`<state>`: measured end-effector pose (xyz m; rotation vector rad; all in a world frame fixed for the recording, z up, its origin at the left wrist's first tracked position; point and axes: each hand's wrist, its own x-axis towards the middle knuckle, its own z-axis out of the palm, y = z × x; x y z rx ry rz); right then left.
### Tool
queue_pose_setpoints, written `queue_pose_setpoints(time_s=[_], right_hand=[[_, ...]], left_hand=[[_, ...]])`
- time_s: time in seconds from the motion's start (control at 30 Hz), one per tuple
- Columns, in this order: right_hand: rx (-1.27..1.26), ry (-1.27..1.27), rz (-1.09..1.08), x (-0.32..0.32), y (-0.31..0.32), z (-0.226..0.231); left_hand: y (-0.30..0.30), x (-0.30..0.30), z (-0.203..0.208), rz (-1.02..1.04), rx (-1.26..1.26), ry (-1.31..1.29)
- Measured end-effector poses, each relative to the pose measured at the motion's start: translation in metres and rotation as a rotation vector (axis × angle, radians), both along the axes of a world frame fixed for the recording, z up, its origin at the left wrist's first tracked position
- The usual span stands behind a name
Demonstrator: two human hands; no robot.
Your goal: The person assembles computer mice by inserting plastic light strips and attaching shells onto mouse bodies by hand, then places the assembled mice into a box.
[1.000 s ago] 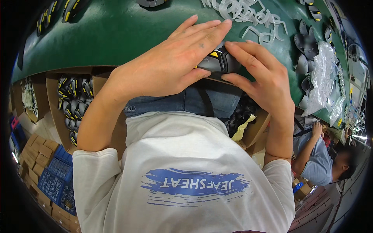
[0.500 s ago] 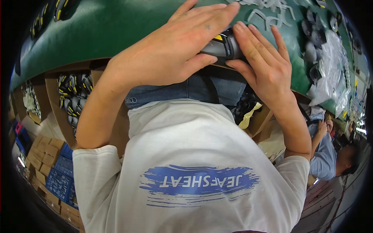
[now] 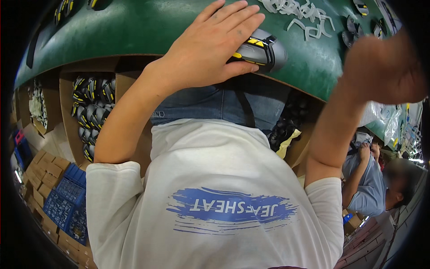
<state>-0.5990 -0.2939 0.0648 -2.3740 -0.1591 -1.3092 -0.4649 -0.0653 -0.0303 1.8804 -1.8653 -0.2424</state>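
Observation:
A curved grey plastic shell with black and yellow trim (image 3: pixel 268 50) lies at the near edge of the green table. My left hand (image 3: pixel 219 42) is closed over its left part, thumb along the near side and fingers across the top; the palm hides that part. Off to the right, my right hand (image 3: pixel 385 69) is raised near the camera, close in view to the dark and grey shell pieces (image 3: pixel 351 31) on the table. Motion blurs its fingers, so whether it holds anything does not show.
Translucent white curved pieces (image 3: pixel 309 24) lie on the green table (image 3: pixel 134 33). Below its edge stand cardboard boxes, one with several similar shells (image 3: pixel 92 107). A clear plastic bag (image 3: pixel 374 114) is at the right, near a seated person (image 3: pixel 367 184). Blue crates (image 3: pixel 67 201) stand lower left.
My right hand has let go of the shell and swung right, up toward the camera. My left hand stays on the shell, whose right end is now uncovered.

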Motion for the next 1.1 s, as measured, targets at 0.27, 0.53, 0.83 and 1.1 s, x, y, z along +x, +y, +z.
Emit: queue_pose_setpoints(time_s=[0.27,0.53,0.83,1.1], right_hand=[[0.000,-0.024,-0.108,0.052,0.025,-0.068],[0.609,0.410,0.248,-0.024,0.018,-0.060],[0.239,0.556,-0.001,-0.055,0.048,-0.040],[0.284,0.478,0.079,-0.059,0.050,-0.042]], left_hand=[[-0.003,-0.010,-0.020,0.119,-0.153,-0.013],[0.008,0.001,0.007,0.125,-0.077,0.435],[0.011,-0.018,0.034,0.138,-0.147,1.072],[0.007,-0.039,0.036,0.180,-0.237,0.607]])
